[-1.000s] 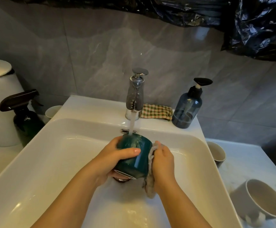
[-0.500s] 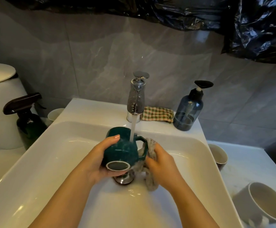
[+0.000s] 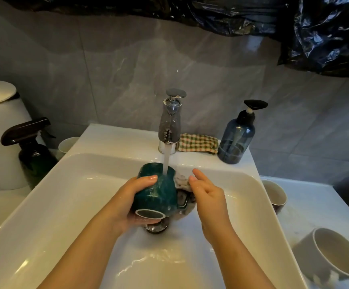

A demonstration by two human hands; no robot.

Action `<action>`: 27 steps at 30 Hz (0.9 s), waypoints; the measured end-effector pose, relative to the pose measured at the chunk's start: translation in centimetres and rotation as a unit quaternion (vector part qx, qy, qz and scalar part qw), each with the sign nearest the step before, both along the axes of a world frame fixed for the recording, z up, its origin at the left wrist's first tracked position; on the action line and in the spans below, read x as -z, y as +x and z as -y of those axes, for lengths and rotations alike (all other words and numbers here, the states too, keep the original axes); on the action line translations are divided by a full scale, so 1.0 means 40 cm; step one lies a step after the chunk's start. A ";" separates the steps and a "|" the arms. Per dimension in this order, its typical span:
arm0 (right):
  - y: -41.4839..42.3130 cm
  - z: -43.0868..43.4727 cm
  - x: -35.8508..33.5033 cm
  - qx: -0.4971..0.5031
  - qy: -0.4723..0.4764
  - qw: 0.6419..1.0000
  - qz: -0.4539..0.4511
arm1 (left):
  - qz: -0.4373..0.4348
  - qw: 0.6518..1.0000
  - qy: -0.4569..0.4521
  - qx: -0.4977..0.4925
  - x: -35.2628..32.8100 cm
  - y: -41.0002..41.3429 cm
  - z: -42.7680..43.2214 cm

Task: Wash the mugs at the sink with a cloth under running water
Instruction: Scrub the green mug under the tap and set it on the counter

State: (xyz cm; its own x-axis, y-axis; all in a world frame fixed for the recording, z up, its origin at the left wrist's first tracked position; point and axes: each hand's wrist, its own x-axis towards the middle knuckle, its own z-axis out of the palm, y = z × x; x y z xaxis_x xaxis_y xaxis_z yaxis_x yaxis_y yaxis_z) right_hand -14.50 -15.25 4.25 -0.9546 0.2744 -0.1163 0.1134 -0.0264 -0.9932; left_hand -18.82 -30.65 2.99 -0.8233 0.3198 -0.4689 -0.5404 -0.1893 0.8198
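My left hand (image 3: 127, 203) grip holds the green mug (image 3: 157, 192) under the water (image 3: 166, 161); right hand (image 3: 209, 197), grip wide, presses the cloth (image 3: 181, 180) beside it

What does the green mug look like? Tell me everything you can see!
The green mug is dark, shiny and wet, and looks like glazed ceramic. It is tipped on its side above the sink, with its pale round base facing the camera and its mouth pointing away. The left hand grips it, thumb on top. Tap water falls on its upper side. Its handle sticks out to the right, where the right hand presses a cloth against it.
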 end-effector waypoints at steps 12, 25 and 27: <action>-0.016 -0.015 0.063 0.053 0.239 0.969 0.022 | -0.051 0.997 -0.064 0.000 0.000 0.004 -0.011; -0.013 -0.014 0.051 -0.054 0.472 0.880 0.003 | 0.069 0.994 -0.069 -0.049 0.023 -0.010 -0.010; -0.007 -0.008 0.045 -0.075 0.395 0.916 0.004 | 0.063 0.994 -0.079 -0.046 0.027 -0.012 -0.010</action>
